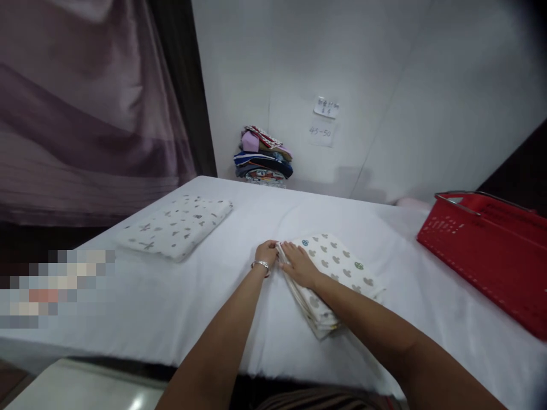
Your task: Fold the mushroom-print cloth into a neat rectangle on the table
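Observation:
A folded white cloth (337, 262) printed with grey mouse-head shapes lies on the table in front of me, in several layers. My right hand (300, 266) rests flat on its upper left part, fingers stretched out. At the cloth's left corner, the curled fingers of my left hand (266, 254) pinch the edge; a silvery bracelet is on that wrist. My right forearm covers part of the cloth's near side. Farther left lies another folded white cloth (177, 228) with small grey and brown prints, apart from both hands.
A red plastic basket (487, 250) with a metal handle stands at the right. White fabric covers the table (239, 285). Behind its far edge is a stack of folded textiles (262, 159). Two paper notes (326, 108) hang on the wall; a purplish curtain (85, 114) hangs at left.

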### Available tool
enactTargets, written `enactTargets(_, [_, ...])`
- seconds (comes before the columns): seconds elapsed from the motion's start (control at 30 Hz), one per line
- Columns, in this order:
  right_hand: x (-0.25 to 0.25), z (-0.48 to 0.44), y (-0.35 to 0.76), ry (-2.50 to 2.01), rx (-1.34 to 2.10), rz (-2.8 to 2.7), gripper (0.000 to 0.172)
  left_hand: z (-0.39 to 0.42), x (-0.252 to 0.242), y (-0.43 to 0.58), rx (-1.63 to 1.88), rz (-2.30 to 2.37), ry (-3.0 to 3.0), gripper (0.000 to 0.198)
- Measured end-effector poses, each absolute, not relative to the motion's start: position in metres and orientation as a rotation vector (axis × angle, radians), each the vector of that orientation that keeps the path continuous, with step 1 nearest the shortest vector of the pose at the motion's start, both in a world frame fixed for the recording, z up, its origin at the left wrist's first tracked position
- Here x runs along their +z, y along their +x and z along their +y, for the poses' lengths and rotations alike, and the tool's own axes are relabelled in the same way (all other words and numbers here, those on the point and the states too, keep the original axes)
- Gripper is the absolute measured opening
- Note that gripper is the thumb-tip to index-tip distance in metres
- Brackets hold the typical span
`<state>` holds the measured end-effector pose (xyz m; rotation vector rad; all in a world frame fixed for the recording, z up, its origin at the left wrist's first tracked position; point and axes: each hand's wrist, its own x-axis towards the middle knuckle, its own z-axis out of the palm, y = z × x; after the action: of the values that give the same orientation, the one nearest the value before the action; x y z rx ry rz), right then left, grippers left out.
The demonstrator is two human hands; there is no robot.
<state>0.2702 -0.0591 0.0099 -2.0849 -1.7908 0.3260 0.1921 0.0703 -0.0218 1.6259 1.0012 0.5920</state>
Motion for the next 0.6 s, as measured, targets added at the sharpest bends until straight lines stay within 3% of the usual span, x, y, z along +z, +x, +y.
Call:
enactTargets(0.37, [0.015,-0.1,0.259,-2.12,0.319,-1.804,0.061,0.066,-0.003,0.189,0.556,1.106,1.743,0.026])
enactTargets(0.5, [0.02,-0.097,0.259,-2.08,0.288,-1.791,0.055,0.046,0.017,0.189,0.717,1.138,1.873,0.041])
enactTargets(0.6, [0.026,-0.097,0.254,-2.062,0.255,-1.774,0.05,0.02,0.027,0.196,0.829,0.891,2.169,0.041])
